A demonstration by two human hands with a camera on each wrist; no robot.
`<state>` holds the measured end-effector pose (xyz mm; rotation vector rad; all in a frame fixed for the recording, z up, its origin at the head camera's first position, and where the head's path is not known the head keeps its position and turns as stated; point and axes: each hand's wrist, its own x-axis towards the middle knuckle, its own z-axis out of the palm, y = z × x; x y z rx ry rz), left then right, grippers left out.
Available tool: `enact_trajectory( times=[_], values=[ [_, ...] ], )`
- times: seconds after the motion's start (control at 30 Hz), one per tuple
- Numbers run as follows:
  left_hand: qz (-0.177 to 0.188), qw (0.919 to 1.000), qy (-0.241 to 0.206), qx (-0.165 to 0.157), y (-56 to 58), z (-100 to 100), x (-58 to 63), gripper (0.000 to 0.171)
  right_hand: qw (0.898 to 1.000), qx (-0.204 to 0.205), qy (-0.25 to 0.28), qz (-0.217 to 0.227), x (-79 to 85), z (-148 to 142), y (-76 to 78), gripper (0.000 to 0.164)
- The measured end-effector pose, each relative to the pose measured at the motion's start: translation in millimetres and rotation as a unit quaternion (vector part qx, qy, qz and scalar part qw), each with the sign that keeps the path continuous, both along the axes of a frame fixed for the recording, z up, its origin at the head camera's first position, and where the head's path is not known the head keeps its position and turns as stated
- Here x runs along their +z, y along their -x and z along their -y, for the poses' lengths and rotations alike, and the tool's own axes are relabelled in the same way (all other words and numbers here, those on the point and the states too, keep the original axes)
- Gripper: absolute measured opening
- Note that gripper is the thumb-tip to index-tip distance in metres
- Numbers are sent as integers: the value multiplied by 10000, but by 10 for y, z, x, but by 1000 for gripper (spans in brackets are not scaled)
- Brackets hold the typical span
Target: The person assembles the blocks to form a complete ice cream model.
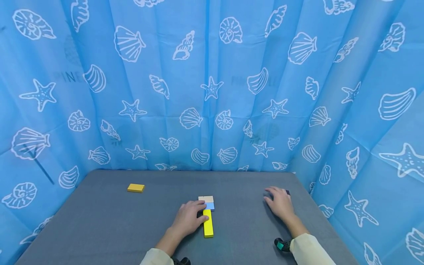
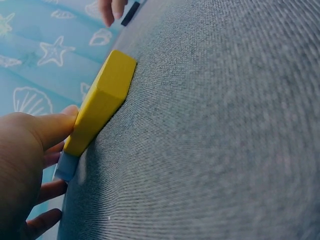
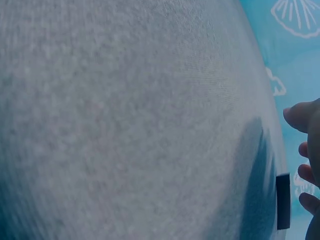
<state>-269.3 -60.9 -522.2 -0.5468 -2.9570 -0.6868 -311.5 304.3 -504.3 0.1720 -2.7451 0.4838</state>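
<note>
Head view shows a yellow block (image 1: 208, 224) lying flat near the middle of the grey table (image 1: 245, 221), its length running near to far and its far end against a blue block (image 1: 210, 206), with a cream block (image 1: 207, 198) just beyond. The yellow block looks like painted wood or hard plastic, so it is probably light, stiff and hard to damage, though its smooth faces may skew under a lopsided push; its two long sides, taken between thumb and fingers around the middle, should give the surest hold. The left hand (image 1: 189, 218) comes from the left with its fingers apart: the thumb touches the yellow block's left side, while other fingers reach to the blue and cream blocks without wrapping round them. To the right, the right hand (image 1: 279, 204) is over the table, fingers loosely bent and apart, grasping nothing; a dark block (image 1: 288, 192) shows partly hidden just past it. At the far left lies an amber block (image 1: 135, 188), well apart from the others. A blue curtain (image 1: 198, 86) with white shells hangs beyond.
</note>
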Motion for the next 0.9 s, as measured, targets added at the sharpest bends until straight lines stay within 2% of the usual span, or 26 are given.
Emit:
enact_trajectory(
  times=[0.27,0.57,0.7,0.9],
  values=[
    [-22,10000,-19,6,1,12,-8,49,9980,-598,-20,189,-73,-82,3,46],
    [-11,10000,16,13,-7,-24,-18,49,9904,-1083,-5,857,-70,-248,-19,57],
    [-19,10000,-16,21,-7,-17,-22,50,9888,-1118,126,977,-82,-271,-26,56],
    [-39,10000,-50,11,-6,-6,-21,49,9917,-994,74,811,-131,-249,19,50]
  ],
)
